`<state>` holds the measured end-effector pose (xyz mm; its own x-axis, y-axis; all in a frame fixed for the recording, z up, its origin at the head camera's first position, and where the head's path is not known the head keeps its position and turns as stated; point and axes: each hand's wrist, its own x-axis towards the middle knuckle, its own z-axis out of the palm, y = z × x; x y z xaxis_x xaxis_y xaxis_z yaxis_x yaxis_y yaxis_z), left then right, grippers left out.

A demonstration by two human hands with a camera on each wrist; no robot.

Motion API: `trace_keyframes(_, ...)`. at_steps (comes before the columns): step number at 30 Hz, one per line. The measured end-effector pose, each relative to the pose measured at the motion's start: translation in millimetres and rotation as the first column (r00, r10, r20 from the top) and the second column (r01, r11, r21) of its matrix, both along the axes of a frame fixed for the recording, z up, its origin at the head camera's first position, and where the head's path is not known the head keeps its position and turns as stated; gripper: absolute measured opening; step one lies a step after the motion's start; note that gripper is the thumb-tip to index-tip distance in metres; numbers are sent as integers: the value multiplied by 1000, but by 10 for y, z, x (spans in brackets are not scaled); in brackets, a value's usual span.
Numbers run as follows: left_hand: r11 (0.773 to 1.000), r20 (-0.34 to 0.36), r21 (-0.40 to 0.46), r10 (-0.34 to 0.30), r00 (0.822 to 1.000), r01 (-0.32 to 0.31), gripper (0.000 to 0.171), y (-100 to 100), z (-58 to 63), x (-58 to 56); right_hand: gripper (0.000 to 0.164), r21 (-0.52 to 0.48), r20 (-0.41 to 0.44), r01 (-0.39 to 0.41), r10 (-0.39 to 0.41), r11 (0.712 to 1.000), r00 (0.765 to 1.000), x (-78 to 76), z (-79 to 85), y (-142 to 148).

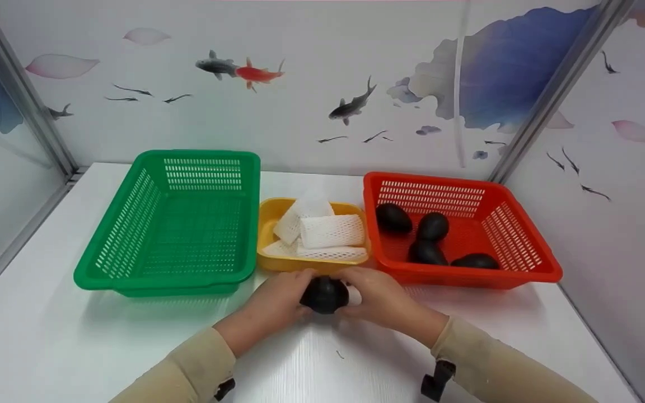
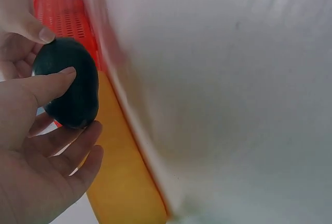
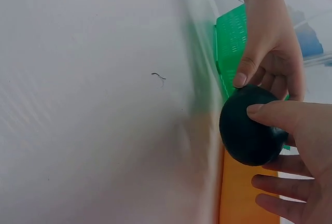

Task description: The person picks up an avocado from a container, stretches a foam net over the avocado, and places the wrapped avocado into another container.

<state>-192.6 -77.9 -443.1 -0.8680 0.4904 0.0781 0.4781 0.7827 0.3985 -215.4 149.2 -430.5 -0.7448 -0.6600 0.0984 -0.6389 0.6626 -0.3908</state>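
Both hands hold one smooth, blackish-green, avocado-like fruit [image 1: 326,295] over the white table, in front of the yellow basket. My left hand [image 1: 275,299] grips its left side; in the left wrist view the thumb [image 2: 58,83] lies across the fruit [image 2: 72,99] with fingertips at its lower end. On the other side, my right hand [image 1: 381,298] pinches it, and in the right wrist view that thumb [image 3: 275,114] presses on the fruit [image 3: 249,136]. White foam net sleeves [image 1: 331,231] lie in the yellow basket [image 1: 314,263] just beyond the hands.
At the left stands a green basket [image 1: 188,282] with no fruit visible inside. On the right, a red basket [image 1: 457,274] holds several similar dark fruits [image 1: 433,226]. A small dark curved mark [image 1: 340,354] shows on the white table [image 1: 283,364]. Printed wall panels [image 1: 300,123] stand behind.
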Motion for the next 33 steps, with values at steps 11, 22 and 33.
trace_keyframes(11,1000,56,5,-9,998,9,44,7,-35,-28,58,46,52,32,-35,998,998,-34,-76,-34)
trace_keyframes(22,1000,56,14,4,998,-5,44,35,-63,-59,60,69,84,66,-71,995,994,-54,-101,-25)
trace_keyframes(33,997,115,-59,49,992,-43,62,64,-11,-67,57,109,58,52,-59,993,997,-42,-71,-51)
